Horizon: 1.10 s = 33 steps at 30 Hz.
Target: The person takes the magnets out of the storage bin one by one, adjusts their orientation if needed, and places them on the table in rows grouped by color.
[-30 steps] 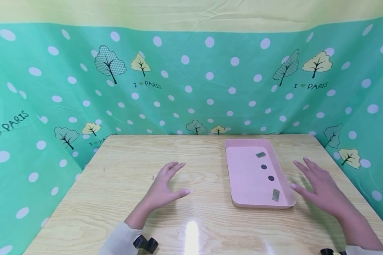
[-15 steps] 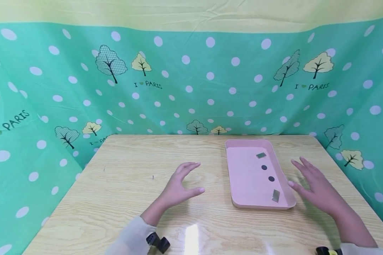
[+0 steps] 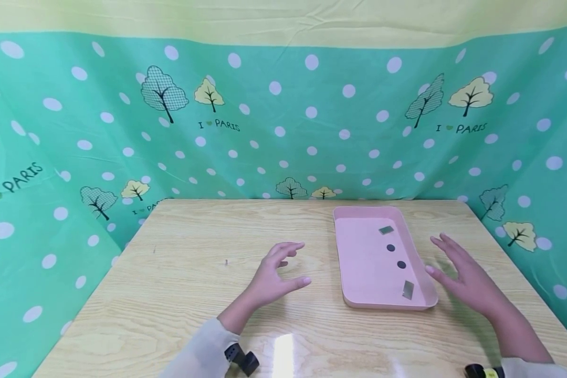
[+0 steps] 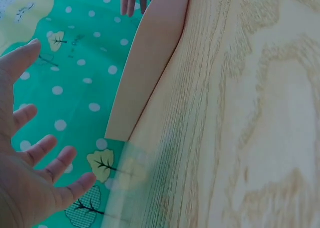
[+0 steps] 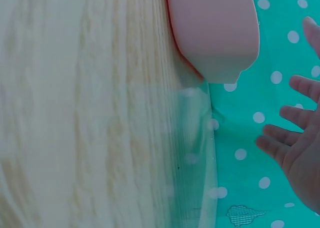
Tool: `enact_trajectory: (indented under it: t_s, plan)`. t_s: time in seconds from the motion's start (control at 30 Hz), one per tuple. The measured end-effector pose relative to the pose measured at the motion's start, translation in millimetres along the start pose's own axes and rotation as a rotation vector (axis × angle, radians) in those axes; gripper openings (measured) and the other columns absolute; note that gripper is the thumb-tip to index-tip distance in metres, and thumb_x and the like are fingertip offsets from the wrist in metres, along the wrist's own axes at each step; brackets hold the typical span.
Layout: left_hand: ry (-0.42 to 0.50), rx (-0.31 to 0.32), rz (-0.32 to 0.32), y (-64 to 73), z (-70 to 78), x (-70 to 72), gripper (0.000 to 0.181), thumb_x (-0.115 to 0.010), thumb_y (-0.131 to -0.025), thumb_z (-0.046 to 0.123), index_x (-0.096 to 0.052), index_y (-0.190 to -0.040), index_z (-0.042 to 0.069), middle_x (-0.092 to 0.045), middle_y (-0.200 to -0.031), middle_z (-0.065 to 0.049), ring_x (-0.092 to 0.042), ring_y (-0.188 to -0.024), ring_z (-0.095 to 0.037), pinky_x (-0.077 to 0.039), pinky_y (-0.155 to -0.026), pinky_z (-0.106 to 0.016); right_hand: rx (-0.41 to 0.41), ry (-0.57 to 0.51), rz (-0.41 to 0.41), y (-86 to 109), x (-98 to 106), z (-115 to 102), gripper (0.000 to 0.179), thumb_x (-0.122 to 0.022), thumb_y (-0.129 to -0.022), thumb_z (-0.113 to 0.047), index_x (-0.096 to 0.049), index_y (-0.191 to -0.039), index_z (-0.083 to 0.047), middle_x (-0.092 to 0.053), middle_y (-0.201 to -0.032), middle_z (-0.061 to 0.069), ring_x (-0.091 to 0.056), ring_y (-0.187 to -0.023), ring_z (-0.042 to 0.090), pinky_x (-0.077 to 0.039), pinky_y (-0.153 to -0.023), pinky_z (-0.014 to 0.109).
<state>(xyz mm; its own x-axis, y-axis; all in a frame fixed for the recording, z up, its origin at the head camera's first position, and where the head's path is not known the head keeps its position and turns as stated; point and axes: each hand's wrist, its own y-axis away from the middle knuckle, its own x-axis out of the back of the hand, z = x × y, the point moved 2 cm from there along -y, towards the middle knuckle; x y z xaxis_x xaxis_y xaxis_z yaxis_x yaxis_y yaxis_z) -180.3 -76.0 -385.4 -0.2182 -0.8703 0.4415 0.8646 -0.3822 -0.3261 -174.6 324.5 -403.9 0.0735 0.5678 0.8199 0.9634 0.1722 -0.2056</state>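
Note:
A shallow pink tray [image 3: 364, 283] lies on the right half of the table in the head view. Inside it, along the right side, are two dark round discs [image 3: 390, 248] and two flat grey-green rectangular pieces [image 3: 408, 290]. Left of the tray, my left hand [image 3: 275, 278] hovers over the wood with thumb and fingers spread apart, holding nothing. My right hand [image 3: 470, 278] is just past the tray's right wall, thumb tip near the rim, fingers spread. Both wrist views show the tray's outer wall [image 4: 150, 62] beyond bare, loosely spread fingers.
The light wood table [image 3: 170, 294] reaches back to a green dotted cloth [image 3: 245, 142] printed with trees, which hangs behind and on both sides. A bright reflection [image 3: 283, 354] shines near the table's front. Black wrist cameras [image 3: 242, 360] sit at the cuffs.
My left hand has moved right, closer to the tray, slowing at the end. My right hand has shifted slightly left. The tray and the pieces in it have stayed put.

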Motion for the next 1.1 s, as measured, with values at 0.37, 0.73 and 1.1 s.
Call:
enact_trajectory:
  t_s: [0.37,0.73,1.1]
  plan:
    - [0.077,-0.008,-0.015,-3.4,-1.0,-2.0,0.061,-0.073,-0.072,0.021,-0.046,-0.127,0.016,-0.042,-0.126,-0.006,-0.045,-0.109,-0.027,-0.041,-0.085,-0.048,-0.032,-0.044,-0.023,-3.1,-6,2,0.067,-0.054,-0.087,-0.034,-0.018,-0.142,-0.018,-0.017,-0.142,0.021,-0.035,-0.109,0.052,-0.035,-0.076,0.065]
    - [0.104,0.017,-0.041,-4.4,-1.0,-4.6,0.060,-0.074,-0.072,0.019,-0.048,-0.125,0.012,-0.042,-0.126,-0.007,-0.046,-0.108,-0.029,-0.043,-0.084,-0.047,-0.111,-0.184,-0.056,-6.1,-10,2,0.066,-0.053,-0.087,-0.037,-0.023,-0.140,-0.011,-0.026,-0.137,0.025,-0.037,-0.112,0.049,-0.038,-0.083,0.057]
    - [0.139,0.017,-0.084,-10.1,2.0,-8.4,0.061,-0.074,-0.071,0.018,-0.048,-0.125,0.011,-0.042,-0.126,-0.007,-0.046,-0.109,-0.031,-0.044,-0.084,-0.047,-0.151,-0.306,-0.094,-7.0,-13,12,0.061,-0.051,-0.089,-0.035,-0.025,-0.139,-0.010,-0.031,-0.137,0.016,-0.043,-0.114,0.035,-0.047,-0.081,0.039]
